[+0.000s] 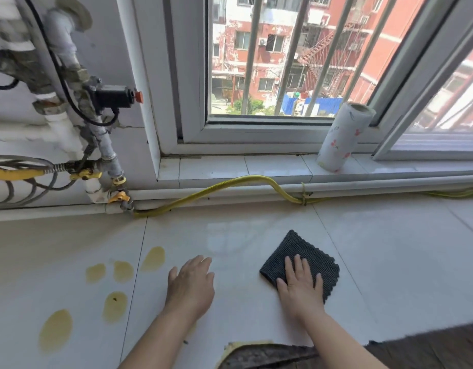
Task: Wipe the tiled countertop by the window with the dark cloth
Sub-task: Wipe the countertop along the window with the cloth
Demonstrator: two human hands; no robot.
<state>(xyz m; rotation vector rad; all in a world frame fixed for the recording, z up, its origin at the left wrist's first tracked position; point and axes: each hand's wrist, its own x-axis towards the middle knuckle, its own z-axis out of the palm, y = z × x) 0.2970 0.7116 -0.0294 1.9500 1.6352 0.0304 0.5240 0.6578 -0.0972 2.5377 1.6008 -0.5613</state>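
The dark cloth (304, 258) is pressed flat under the right hand (300, 284), fingers spread; it should be pushed firmly toward the yellow spots (115, 306), the left hand (190, 286) resting open

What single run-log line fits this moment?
step: wiping | right hand: flat on dark cloth | left hand: bare, on tiled countertop | yellow stains: left, unwiped

A home kitchen is showing itself here: a white tiled tabletop (256, 230) is running beneath a barred window (283, 57), gas pipes (107, 147) and yellow hose (230, 185) alongside
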